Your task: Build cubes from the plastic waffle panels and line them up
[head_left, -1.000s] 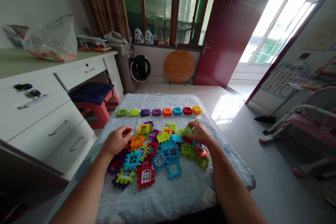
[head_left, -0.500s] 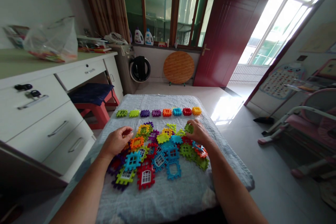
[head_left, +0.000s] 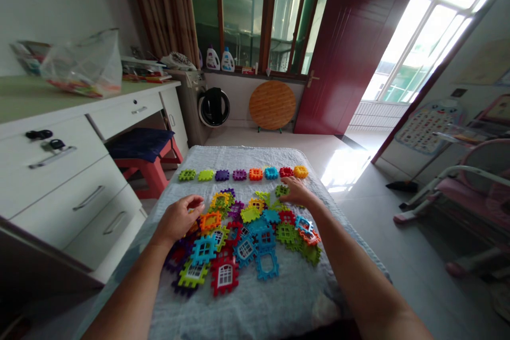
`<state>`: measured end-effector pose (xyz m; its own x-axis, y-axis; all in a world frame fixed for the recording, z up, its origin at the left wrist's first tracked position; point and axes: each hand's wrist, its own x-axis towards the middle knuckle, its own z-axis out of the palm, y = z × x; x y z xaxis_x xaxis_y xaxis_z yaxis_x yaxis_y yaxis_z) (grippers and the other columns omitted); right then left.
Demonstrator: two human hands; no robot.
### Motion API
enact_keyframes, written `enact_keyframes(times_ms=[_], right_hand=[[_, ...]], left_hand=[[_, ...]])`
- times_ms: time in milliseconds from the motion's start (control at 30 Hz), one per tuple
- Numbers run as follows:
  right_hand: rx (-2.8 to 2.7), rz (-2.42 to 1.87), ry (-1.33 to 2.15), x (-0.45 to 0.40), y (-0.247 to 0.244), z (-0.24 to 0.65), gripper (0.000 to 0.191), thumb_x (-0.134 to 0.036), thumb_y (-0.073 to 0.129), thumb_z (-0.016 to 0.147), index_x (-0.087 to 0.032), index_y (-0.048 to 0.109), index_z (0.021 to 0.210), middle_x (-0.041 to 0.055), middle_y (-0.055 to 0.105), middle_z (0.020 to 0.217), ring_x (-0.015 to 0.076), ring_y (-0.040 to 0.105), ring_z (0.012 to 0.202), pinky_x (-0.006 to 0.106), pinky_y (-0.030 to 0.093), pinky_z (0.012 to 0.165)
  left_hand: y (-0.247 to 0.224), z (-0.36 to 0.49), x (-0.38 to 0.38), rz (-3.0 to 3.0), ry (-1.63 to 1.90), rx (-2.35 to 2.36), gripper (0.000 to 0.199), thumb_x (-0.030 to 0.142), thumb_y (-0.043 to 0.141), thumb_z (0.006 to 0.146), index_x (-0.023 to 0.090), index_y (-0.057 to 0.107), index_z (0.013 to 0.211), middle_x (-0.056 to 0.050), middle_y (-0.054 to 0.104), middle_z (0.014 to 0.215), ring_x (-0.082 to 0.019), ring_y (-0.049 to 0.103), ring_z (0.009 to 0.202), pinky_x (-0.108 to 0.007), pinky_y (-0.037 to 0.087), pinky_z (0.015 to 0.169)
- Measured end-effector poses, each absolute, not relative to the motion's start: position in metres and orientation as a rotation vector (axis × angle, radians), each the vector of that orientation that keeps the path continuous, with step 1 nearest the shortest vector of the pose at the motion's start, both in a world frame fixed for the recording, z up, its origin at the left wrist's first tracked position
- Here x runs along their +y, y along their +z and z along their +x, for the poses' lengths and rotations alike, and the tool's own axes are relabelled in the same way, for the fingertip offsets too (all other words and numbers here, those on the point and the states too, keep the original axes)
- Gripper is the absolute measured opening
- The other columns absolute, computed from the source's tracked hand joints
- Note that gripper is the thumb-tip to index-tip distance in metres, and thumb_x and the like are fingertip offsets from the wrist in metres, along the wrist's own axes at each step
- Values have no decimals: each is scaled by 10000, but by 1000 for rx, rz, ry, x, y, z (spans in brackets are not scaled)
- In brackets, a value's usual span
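My right hand [head_left: 297,192] is at the right of the block pile, its thumb and fingers around a green window-shaped building block [head_left: 282,190] low over the cloth. At the pile's left edge, my left hand [head_left: 181,217] hovers with fingers loosely curled and nothing visible in them. Between the hands lie interlocking plastic blocks in a loose heap, among them an orange block [head_left: 210,221], a red block with a white window [head_left: 225,274] and a blue frame block [head_left: 266,264]. Behind them runs a row of small blocks, from a green one [head_left: 187,175] to a yellow one [head_left: 300,171].
A grey-blue cloth [head_left: 255,313] covers the table. To the left are a white drawer desk [head_left: 59,186] with a plastic bag [head_left: 85,66] and a red stool [head_left: 149,172]. A pink chair [head_left: 470,170] stands at right; a round wooden board [head_left: 272,104] leans against the far wall.
My right hand has lowered the green block, which now looks flatter, and its fingers reach farther forward. My left hand stays almost in place. The view has shifted slightly.
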<state>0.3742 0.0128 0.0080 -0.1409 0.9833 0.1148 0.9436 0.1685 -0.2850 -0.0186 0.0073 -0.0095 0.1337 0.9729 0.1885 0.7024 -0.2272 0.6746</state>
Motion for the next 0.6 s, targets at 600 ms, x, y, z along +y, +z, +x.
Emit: enact_keyframes(times_ms=[600], right_hand=[[-2261,-1644,215,27,35,326,550,-252,677,643,-144,556,1168,113,639,1039,239,576,943,323,426,816]], left_hand=[[-9,-16,6,2030,908,1649,359,470,540,730,197,657,932,-68,727,987,-221,678,922,-303,513,861]])
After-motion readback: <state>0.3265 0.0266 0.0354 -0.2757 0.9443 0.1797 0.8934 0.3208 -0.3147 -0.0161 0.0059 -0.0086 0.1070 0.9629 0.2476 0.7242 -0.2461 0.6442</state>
